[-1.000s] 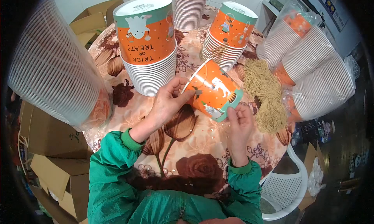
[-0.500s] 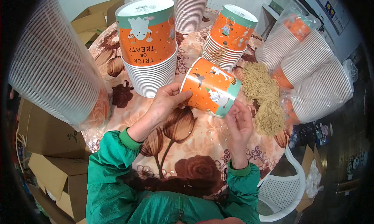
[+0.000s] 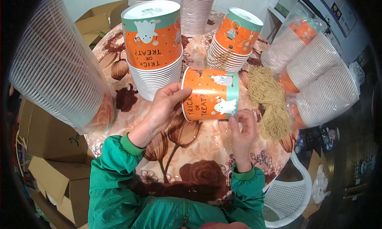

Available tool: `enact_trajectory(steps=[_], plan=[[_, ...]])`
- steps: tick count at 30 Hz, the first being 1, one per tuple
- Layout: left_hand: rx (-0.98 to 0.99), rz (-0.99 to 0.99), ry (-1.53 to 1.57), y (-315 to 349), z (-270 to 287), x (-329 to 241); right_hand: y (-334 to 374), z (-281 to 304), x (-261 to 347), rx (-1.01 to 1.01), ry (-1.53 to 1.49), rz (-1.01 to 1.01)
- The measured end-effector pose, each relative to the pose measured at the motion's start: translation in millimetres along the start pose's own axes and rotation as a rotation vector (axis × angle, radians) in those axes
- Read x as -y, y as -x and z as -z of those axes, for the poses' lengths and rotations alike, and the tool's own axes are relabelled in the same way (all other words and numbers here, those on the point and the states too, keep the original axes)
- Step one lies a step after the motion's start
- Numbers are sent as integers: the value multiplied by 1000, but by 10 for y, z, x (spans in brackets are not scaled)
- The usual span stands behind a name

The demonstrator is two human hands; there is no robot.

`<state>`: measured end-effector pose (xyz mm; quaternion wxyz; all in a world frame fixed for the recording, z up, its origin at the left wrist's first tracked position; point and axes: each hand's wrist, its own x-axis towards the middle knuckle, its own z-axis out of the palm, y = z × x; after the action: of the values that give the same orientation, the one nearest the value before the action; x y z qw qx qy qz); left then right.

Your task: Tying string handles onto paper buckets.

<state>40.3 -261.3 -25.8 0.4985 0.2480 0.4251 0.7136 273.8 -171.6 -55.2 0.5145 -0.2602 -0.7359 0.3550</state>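
A paper bucket (image 3: 213, 99), orange with a teal base band and ghost pictures, lies sideways in the air over the table. Its white rim points left, where my left hand (image 3: 165, 105) grips it with the thumb on the outside. At the teal base end, my right hand (image 3: 243, 129) pinches the lower edge between thumb and fingers. Just behind stands a tall stack of upside-down buckets (image 3: 153, 42). A smaller stack of buckets (image 3: 235, 36) stands right of it, tan strands hanging on its side. Beside my right hand lies a tan yarn bundle (image 3: 268, 103).
Plastic-wrapped bucket stacks (image 3: 326, 91) lie along the right edge of the flowered tablecloth (image 3: 175, 149). Another tall wrapped stack (image 3: 59, 66) leans at the left. More stacks (image 3: 197, 10) stand at the back. Cardboard boxes (image 3: 59, 129) and a white chair (image 3: 288, 193) flank the table.
The bucket has turned in my hands: its tilt has levelled out and a different printed side, with lettering and a ghost, faces up. Both hands keep hold near its two ends.
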Motion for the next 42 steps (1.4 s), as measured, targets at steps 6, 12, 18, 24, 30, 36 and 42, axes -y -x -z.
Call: enact_trajectory(steps=[6, 12, 18, 24, 30, 36, 42], plan=[[141, -112, -150, 28, -47, 161, -12, -17, 58, -108, -252, -179], [235, -103, -305, 45, -40, 411, -24, 53, 25, -209, -284, -267], [264, -200, -582, 44, -18, 413, -75, 40, 70, -230, -361, -290], [204, -53, -264, 4, -15, 279, -23, 58, -10, -36, -198, -99], [98, -2, 9, -51, 50, 101, -40, 2, 32, 9, -13, -3], [53, -11, -27, -21, 44, 51, -15, -8, -27, -6, 24, 55], [139, -101, -122, -6, 38, 153, 1, 17, -1, -86, -103, -26]])
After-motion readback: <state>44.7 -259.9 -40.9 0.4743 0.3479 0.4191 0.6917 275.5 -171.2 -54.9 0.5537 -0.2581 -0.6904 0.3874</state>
